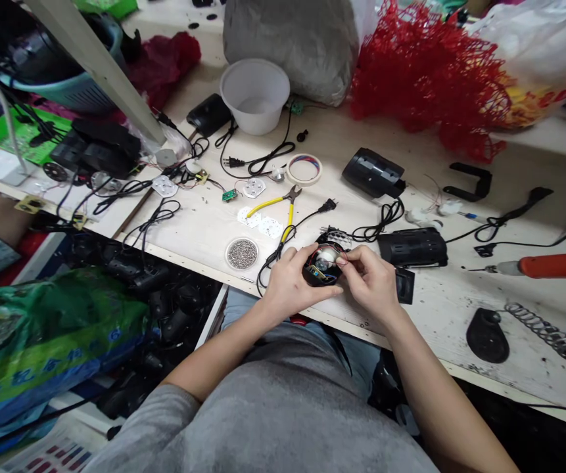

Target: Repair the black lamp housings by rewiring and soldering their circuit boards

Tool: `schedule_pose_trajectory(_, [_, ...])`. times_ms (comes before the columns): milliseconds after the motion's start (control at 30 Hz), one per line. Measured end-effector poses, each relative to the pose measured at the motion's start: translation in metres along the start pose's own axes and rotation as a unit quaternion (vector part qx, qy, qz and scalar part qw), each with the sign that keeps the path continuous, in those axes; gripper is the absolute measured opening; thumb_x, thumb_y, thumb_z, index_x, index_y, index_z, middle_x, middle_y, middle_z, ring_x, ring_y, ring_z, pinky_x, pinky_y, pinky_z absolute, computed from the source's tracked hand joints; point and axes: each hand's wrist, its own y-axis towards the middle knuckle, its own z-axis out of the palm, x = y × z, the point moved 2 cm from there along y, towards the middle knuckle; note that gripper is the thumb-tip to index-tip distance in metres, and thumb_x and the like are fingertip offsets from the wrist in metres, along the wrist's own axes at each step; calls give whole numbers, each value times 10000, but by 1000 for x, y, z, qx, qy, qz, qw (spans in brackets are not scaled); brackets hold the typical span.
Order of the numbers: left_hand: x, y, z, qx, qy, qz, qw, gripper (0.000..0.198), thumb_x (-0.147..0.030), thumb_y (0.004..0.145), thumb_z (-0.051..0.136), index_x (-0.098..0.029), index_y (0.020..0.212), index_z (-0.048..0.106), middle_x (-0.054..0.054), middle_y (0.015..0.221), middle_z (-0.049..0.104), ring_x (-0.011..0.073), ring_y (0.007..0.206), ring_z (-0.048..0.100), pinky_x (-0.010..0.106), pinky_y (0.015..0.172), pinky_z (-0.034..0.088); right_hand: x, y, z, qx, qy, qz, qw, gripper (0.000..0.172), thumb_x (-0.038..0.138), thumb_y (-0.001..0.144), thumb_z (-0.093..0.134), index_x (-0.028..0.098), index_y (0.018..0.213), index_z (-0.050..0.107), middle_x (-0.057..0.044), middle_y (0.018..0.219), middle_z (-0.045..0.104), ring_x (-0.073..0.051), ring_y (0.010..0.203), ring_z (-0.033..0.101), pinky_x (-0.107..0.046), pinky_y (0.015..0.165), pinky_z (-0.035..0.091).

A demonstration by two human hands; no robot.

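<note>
Both my hands meet over the near edge of the white workbench point(460, 309). My left hand point(290, 286) is wrapped round a small round black lamp housing point(321, 266) with a clear dome and thin coloured wires inside. From the right, my right hand point(369, 279) pinches at the top of the same housing with thumb and forefinger. A black power cord point(283, 246) runs from the housing toward the yellow-handled pliers point(283, 205) lying just behind it.
A round tin of small screws point(242, 253) sits left of my hands. Black housings point(413, 246) point(373, 172), a tape roll point(304, 169), a white bowl point(254, 94), LED boards point(254, 188) and cords lie behind. An orange-handled screwdriver point(553, 265) is right; red netting point(425, 72) at the back.
</note>
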Motion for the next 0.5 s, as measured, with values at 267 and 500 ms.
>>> schedule_pose_trajectory(267, [1, -3, 4, -17, 7, 13, 1000, 849, -616, 614, 856, -212, 1308, 583, 52, 1003, 645, 214, 842, 689, 341, 775, 586, -2, -3, 3, -22, -26, -27, 999, 116, 244, 938, 556, 227, 824, 563, 11, 693, 630, -134, 562, 566, -258, 532, 444])
schedule_pose_trajectory(500, [1, -4, 7, -33, 8, 22, 999, 854, -580, 594, 875, -195, 1299, 585, 51, 1006, 640, 205, 815, 688, 324, 739, 590, -1, -2, 4, -25, -38, -50, 998, 130, 201, 932, 561, 228, 807, 541, 17, 687, 608, -129, 566, 568, -251, 536, 436])
